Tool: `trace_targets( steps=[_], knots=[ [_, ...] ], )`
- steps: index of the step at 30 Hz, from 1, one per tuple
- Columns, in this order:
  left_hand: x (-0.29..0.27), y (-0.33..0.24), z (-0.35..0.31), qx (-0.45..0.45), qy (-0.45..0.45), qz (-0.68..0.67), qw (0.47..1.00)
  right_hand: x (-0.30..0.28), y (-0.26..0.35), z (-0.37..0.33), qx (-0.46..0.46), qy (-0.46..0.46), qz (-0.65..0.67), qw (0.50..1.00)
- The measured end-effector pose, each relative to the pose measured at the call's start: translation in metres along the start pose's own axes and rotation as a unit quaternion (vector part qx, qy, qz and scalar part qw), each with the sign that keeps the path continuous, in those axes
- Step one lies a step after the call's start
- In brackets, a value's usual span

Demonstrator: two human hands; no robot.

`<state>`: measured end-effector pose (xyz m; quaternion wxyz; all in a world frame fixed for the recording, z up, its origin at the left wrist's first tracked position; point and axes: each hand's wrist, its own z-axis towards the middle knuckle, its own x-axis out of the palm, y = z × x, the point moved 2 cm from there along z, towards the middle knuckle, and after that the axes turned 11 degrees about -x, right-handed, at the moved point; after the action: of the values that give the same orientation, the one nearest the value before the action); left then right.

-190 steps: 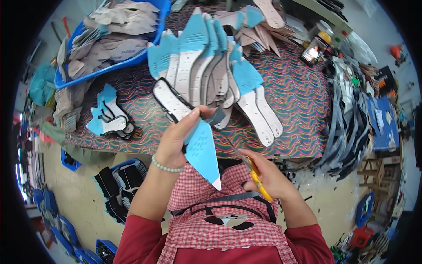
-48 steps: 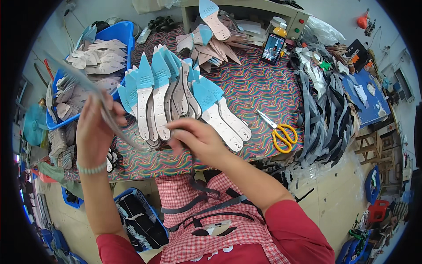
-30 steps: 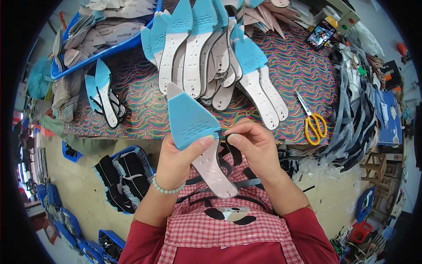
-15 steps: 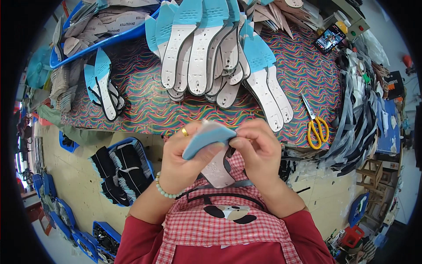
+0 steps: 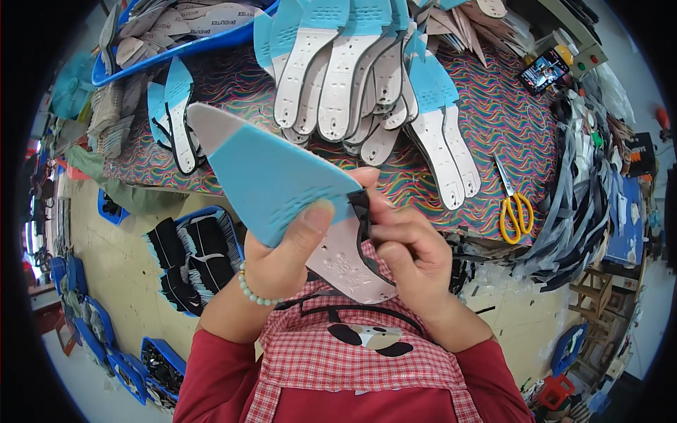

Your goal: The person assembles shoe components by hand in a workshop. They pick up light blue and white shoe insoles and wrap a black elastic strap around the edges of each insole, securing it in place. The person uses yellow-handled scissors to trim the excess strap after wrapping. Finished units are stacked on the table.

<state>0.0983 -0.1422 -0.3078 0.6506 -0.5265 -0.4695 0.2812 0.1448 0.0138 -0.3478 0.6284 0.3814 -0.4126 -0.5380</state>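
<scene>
A shoe insole board (image 5: pixel 271 176), blue toward its wide front part and pale grey-pink at the heel, is held up over my lap in front of the table edge. My left hand (image 5: pixel 282 264) grips it by the side, thumb pressed on the blue face and fingers hidden behind. Along its waist edge runs a black strip (image 5: pixel 361 213), partly loose near the blue corner. There my right hand (image 5: pixel 416 257) is closed, its fingers curled against the strip and the insole edge. More insole boards (image 5: pixel 338 92) lie heaped on the table just beyond.
Yellow-handled scissors (image 5: pixel 517 211) lie at the table's right, beside hanging dark strips (image 5: pixel 564 218). A blue bin (image 5: pixel 183 49) of insole pieces stands far left, near a small insole group (image 5: pixel 180 120). A phone (image 5: pixel 544 70) stands far right. Bins of black parts (image 5: pixel 211 247) sit on the floor.
My left hand has turned the insole so its blue face opens toward me, the toe now pointing up and left. My right hand stays at its edge, more curled. The view has shifted slightly.
</scene>
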Motion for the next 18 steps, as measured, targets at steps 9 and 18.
trace_targets(
  steps=[9, 18],
  knots=[
    [0.012, -0.006, 0.006, -0.051, -0.003, -0.027, 0.998, -0.006, 0.006, -0.001, 0.069, 0.040, 0.053, 0.995],
    [0.020, 0.022, 0.039, -0.028, -0.107, 0.010, 0.994, -0.013, 0.011, 0.022, -0.111, -0.014, -0.331, 0.937]
  ],
)
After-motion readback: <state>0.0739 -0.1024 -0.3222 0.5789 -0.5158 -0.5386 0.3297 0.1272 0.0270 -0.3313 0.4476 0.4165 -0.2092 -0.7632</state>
